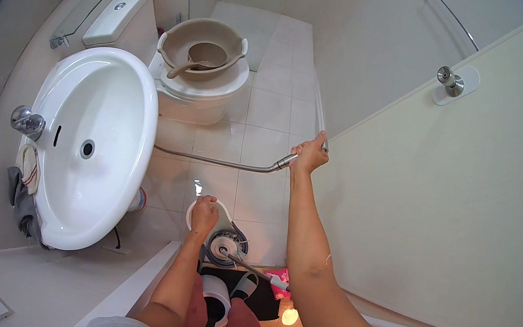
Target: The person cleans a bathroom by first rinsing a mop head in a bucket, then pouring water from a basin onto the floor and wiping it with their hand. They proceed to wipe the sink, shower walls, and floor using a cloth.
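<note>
My right hand (309, 154) is wrapped around a handheld bidet sprayer (286, 161) in front of the pale door. Its flexible metal hose (220, 162) runs left over the floor tiles to below the sink. My left hand (204, 216) is closed at the far rim of a cream mop bucket (221, 212) and seems to grip it; the fingertips are hidden. In the bucket's near part is a round spinner basket (226, 245) with a grey rim. A mop pole (252, 267) slants from the basket toward my right forearm.
A white sink (88, 218) stands at left, with grey cloths (24, 201) on its edge. Beyond it, a brown basin (179, 34) holding a dipper (207, 55) rests on the toilet lid (226, 86). The door (445, 213) fills the right side; a pink packet (279, 280) lies nearby.
</note>
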Motion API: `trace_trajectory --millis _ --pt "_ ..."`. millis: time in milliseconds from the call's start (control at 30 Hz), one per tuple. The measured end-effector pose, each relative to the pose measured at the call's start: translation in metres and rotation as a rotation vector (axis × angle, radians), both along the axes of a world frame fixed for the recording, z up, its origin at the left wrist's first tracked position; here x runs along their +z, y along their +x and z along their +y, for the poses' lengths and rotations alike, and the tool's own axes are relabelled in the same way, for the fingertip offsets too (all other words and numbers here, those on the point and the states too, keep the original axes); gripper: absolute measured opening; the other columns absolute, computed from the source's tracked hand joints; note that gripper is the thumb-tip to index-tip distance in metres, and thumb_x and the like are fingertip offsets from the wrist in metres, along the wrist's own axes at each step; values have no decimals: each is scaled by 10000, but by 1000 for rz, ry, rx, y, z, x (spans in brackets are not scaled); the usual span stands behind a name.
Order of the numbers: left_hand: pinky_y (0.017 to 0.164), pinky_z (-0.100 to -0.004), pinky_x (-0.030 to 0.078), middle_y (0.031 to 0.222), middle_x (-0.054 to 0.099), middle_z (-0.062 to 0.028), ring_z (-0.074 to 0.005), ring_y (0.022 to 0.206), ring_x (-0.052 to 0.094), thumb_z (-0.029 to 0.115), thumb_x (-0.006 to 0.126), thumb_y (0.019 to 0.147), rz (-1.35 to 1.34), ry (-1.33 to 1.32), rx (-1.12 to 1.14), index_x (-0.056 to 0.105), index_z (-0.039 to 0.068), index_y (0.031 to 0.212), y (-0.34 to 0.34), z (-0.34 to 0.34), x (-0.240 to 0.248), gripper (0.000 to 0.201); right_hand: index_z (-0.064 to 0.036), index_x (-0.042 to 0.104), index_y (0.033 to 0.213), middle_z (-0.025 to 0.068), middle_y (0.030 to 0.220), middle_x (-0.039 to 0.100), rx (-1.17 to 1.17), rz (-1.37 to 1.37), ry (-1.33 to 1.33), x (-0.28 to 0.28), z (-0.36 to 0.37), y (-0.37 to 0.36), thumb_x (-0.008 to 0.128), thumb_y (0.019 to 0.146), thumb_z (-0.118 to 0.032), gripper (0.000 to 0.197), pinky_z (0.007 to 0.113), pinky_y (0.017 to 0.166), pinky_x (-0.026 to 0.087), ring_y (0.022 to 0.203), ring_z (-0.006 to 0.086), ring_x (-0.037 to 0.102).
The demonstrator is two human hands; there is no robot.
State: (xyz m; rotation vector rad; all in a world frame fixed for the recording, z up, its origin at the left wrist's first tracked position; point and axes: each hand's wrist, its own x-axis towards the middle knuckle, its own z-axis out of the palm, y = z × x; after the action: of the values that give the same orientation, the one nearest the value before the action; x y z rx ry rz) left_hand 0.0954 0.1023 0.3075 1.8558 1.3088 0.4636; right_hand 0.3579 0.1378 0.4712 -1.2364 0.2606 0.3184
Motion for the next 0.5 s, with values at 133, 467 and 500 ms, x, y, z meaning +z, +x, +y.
trace_trajectory --millis 133,467,500 --pt "786 -419 466 923 577 -175 -348 869 576 6 557 675 -13 -39 3 600 25 905 0 1 0 234 -110 263 464 17 396 284 60 -11 35 1 4 0 546 851 -372 547 296 315 274 314 138 276" --pt "802 -416 464 951 577 -187 -358 890 574 6 551 687 8 -54 1 600 30 918 -1 0 2 237 -98 273 459 56 383 346 -16 -138 -61 16 17 -2 536 881 -367 566 285 280 285 294 158 331" --pt "802 -417 464 953 576 -188 -359 891 573 7 551 689 5 -47 -3 600 32 920 0 -1 2 237 -98 274 459 55 383 344 -12 -140 -57 18 18 -3 537 882 -367 566 285 281 285 295 157 330"
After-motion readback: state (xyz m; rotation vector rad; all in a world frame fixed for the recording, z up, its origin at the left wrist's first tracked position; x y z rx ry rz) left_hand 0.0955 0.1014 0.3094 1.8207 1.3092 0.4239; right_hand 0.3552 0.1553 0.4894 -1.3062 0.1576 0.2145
